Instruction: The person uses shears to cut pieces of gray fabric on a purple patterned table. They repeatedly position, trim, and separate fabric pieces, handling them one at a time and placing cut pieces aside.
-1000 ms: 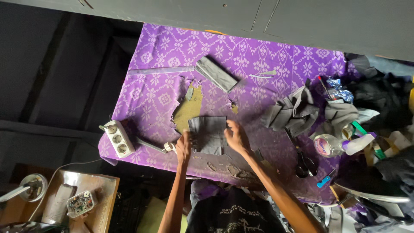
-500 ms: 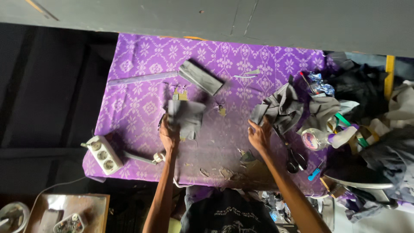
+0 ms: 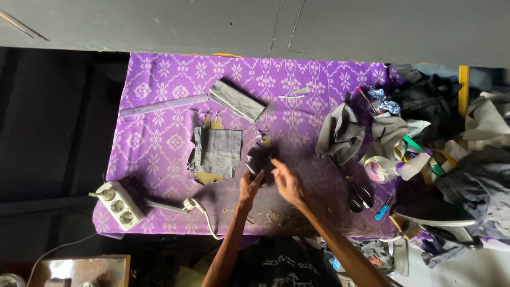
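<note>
A: What is held in this view?

B: A small dark grey fabric piece (image 3: pixel 260 159) is pinched between the left hand (image 3: pixel 248 187) and the right hand (image 3: pixel 287 183), just above the worn front part of the surface (image 3: pixel 159 133), which is covered by a purple cloth with a white floral pattern. Each grip is closed narrowly on an edge of the piece.

A: What has changed since half a second earlier?

B: The flat rectangular grey fabric panel (image 3: pixel 217 152), then held up by the left hand, is now laid flat over the torn patch of the cloth and is released. The right hand, then at the heap of crumpled grey fabric (image 3: pixel 340 133), has been brought back to the middle with the small piece. A judgement may be drawn: one panel is set aside and a fresh piece is taken in hand.

A: What lies about?

B: A folded grey fabric strip (image 3: pixel 236 100) and a long grey ruler (image 3: pixel 162 105) are seen farther back, a white power strip (image 3: pixel 119 204) at the left edge, black-handled scissors (image 3: pixel 357 195) and a clear plastic bottle (image 3: pixel 385 170) to the right.
</note>
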